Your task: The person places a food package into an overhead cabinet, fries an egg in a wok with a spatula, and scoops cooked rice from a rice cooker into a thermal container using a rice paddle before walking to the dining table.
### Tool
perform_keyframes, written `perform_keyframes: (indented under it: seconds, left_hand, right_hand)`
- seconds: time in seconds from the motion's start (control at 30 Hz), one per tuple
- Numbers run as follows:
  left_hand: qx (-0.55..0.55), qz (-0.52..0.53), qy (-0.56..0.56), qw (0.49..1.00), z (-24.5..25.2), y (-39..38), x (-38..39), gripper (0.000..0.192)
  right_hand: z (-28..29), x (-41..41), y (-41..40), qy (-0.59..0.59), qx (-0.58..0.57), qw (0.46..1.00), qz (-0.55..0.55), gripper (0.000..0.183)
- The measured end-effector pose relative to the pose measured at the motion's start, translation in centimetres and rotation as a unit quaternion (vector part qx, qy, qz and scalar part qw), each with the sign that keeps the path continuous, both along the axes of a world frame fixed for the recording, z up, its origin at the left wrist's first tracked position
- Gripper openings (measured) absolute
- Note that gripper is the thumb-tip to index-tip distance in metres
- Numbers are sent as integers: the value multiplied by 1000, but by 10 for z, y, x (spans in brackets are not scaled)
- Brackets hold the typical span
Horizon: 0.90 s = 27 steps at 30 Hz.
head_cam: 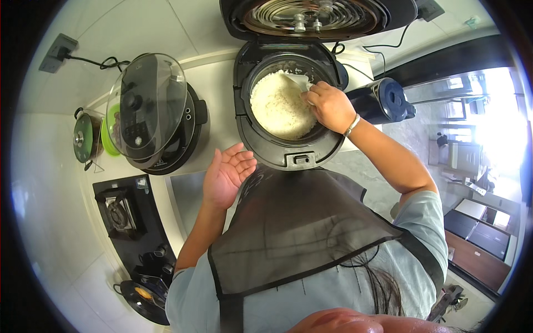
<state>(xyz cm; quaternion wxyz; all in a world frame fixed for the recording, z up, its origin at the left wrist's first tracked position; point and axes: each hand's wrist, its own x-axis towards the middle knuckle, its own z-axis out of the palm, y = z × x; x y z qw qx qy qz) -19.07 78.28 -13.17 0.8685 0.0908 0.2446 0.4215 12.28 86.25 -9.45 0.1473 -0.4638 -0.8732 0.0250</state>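
Observation:
Cooked white rice (281, 106) fills much of the pot of a black rice cooker (287, 161), whose lid (325, 31) is raised at the back. My right hand (331, 106) is closed around the handle end of a pale rice paddle (297, 81), its blade at the upper right part of the rice. Some rice grains cling to the pot wall. My left hand (229, 170) is held palm up with fingers apart, just off the cooker's front left rim, and has nothing in it.
Left of the cooker, a glass lid (148, 106) stands tilted over a black electric cooker (195, 137), near a green bowl (109, 137) and a green-lidded pot (83, 137). A dark pitcher (374, 100) is at the right. A gas burner (118, 212) and a wok (139, 310) are lower left.

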Motion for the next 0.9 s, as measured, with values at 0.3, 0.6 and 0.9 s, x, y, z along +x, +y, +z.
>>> perform_keyframes:
  seconds: [0.3,0.6,0.9]
  left_hand:
    - [6,-4,5,1000,1,-2,1,54]
    - [24,-1,32,999,3,1,2,53]
    - [19,-9,31,999,6,6,9,53]
  right_hand:
    - [18,2,1,33,6,999,-22,20]
    - [23,9,-28,43,-32,995,-88,15]
    - [19,14,-25,136,-20,981,-134,10]
